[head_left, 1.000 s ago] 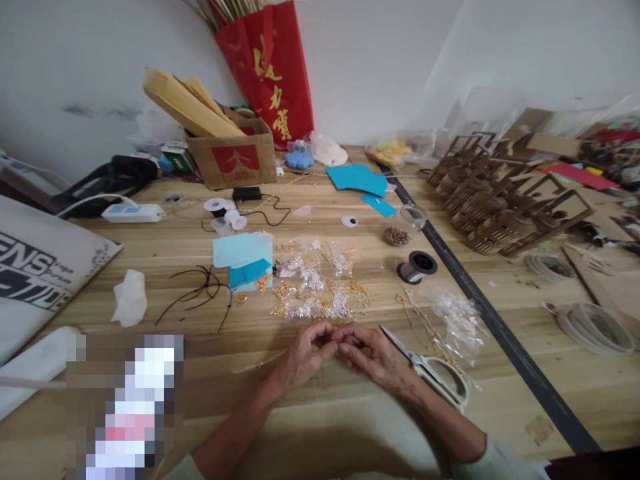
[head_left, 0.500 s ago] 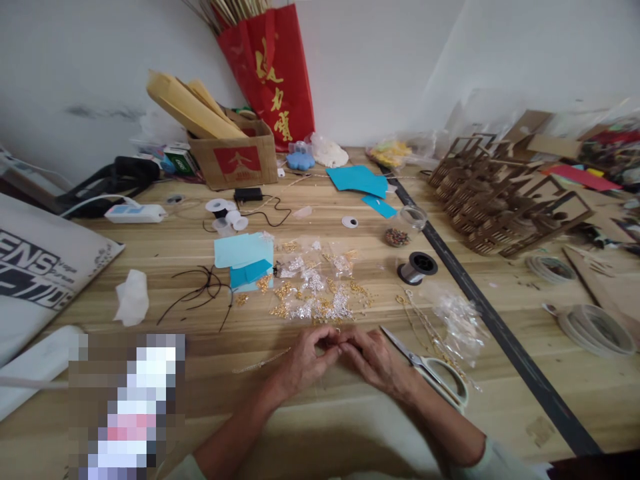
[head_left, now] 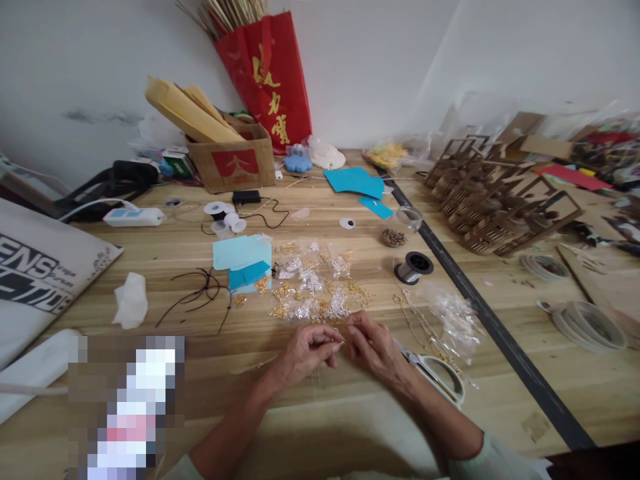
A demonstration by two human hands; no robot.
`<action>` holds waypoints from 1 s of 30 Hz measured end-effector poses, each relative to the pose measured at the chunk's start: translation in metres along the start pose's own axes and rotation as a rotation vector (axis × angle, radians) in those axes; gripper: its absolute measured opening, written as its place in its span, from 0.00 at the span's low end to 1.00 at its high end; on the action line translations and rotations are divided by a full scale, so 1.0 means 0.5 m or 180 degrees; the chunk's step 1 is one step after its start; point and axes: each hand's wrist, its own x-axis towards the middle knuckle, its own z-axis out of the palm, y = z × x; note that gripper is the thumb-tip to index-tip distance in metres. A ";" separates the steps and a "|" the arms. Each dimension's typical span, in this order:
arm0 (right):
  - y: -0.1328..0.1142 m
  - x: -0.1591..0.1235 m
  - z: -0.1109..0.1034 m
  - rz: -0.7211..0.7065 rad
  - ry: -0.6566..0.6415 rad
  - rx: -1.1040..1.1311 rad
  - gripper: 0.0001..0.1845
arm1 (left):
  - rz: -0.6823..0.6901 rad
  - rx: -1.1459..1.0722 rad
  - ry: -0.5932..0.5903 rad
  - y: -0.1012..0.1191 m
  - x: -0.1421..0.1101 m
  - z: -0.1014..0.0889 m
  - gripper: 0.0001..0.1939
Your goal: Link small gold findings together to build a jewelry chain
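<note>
Trinkets [head_left: 339, 301] on wood-grain table [head_left: 500, 400], pale wall [head_left: 380, 60] behind.

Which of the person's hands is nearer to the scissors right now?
Right. The right hand is just left of the scissors, its wrist beside them; the left hand is farther left, beyond the right hand.

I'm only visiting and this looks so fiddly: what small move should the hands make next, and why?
The right hand should probably move its fingertips to the tiny piece at the tips of the left hand, to help steady it. The left hand seems to pinch it alone, and a small gap parts the two hands. I cannot tell whether the right hand holds anything.
</note>
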 end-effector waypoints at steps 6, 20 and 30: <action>-0.001 0.000 -0.007 -0.0070 -0.0310 -0.0148 0.11 | -0.0147 -0.0100 -0.0359 -0.005 -0.006 -0.004 0.15; -0.019 0.003 -0.015 0.0086 -0.1238 -0.0402 0.08 | -0.0995 0.1302 -0.1046 0.010 -0.015 -0.026 0.07; -0.035 0.002 -0.029 0.0085 -0.1421 -0.0587 0.08 | -0.0605 0.1249 -0.0557 0.009 -0.009 -0.034 0.06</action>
